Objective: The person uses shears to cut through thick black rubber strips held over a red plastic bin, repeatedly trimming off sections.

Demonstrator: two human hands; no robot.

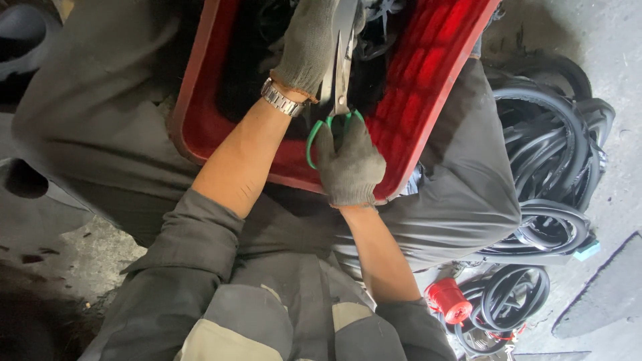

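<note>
Over the red crate on the person's lap sit the scissors, with green handles and long grey blades that point away into the crate. The right hand, in a grey knit glove, has its fingers through the green loops and is closed around them. The left hand, also in a grey glove, is up by the blades, and its fingers curl around something dark there; what it holds is too dark to make out. A silver watch sits on the left wrist. Black stringy bits lie inside the crate, just past the blades. The person wears grey trousers and a grey jacket with rolled sleeves. On the right, on the grey floor, lies a big pile of black rubber loops. Near the pile, lower down, is a small red plug.
</note>
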